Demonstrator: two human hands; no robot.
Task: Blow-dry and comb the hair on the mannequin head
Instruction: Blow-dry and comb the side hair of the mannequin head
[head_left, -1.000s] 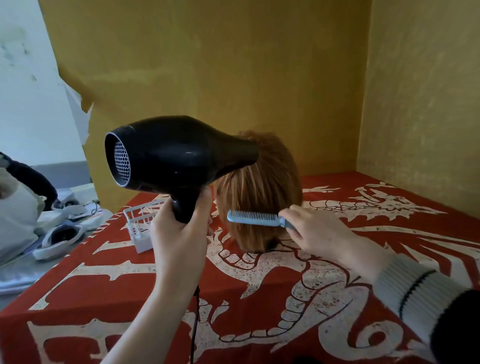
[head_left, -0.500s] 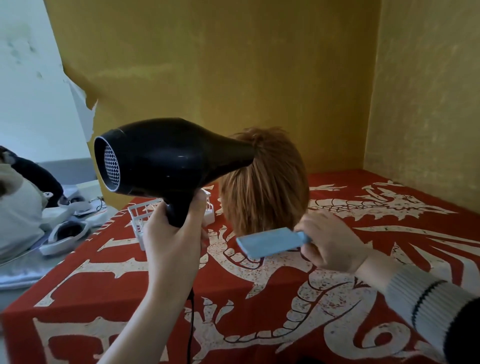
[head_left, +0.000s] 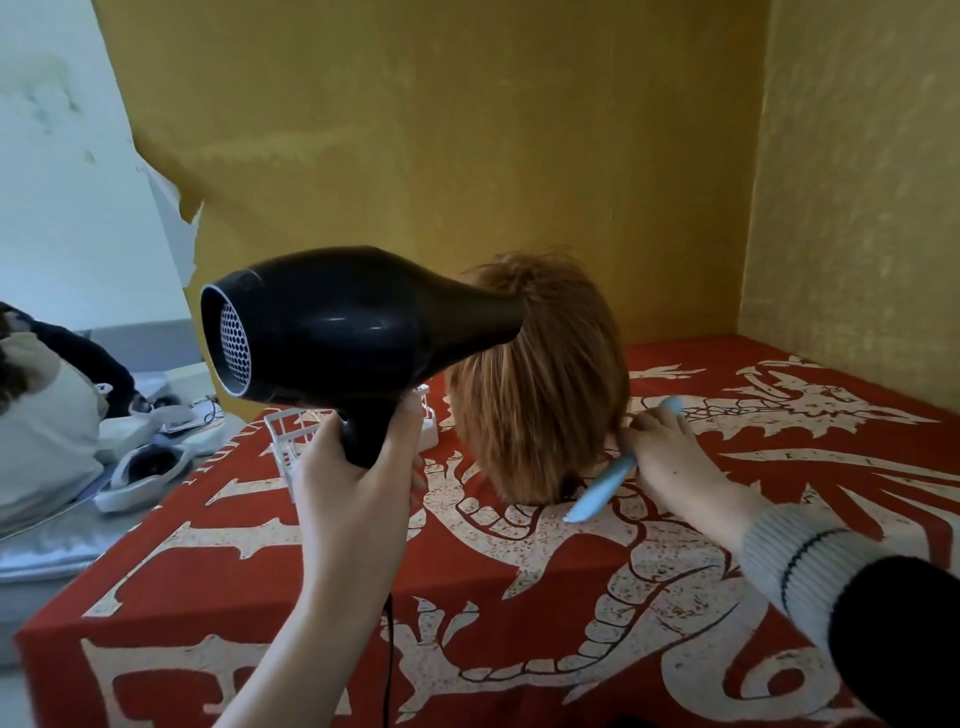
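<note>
1. The left hand (head_left: 358, 483) is wrapped tight round the grip of the black hair dryer (head_left: 332, 335), whose nozzle all but touches the upper left of the ginger hair (head_left: 540, 395); this has hardly shifted over the last second
2. The mannequin head stands mid-table on the red patterned cloth (head_left: 519, 597), with a white wire basket (head_left: 291, 436) just left of it, behind the dryer hand
3. The right hand (head_left: 665, 457) pinches the blue comb (head_left: 602, 486); a second ago it lay level in the near hair, now it has swung round to the right side, tip slanting down toward the cloth
4. I judge one stroke finished and the right side next
5. No brand or writing is readable on the dryer, comb or cloth
</note>
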